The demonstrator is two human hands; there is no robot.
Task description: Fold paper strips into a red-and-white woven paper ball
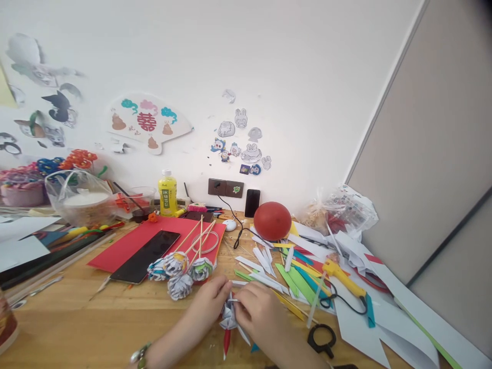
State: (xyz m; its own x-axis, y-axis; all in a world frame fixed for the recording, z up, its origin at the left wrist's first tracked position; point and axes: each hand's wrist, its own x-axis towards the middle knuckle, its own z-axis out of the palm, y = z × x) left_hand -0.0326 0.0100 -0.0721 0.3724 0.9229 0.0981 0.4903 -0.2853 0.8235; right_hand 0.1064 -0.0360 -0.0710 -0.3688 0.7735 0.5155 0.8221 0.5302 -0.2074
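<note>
A partly folded white paper flower is between my two hands near the front of the wooden table. My left hand pinches it from the left, with thumb and fingers together. From the other side my right hand has its fingers closed at the flower's upper edge, on a small white paper piece. A red pointed strip sticks out below the flower. To the left of my hands, several finished paper flowers on wooden sticks lie over a red sheet.
A black tablet-like slab lies on the red sheet. Right of my hands are paper strips, a yellow glue gun and a black ring-shaped handle. Behind stand a red balloon, a phone and a yellow bottle.
</note>
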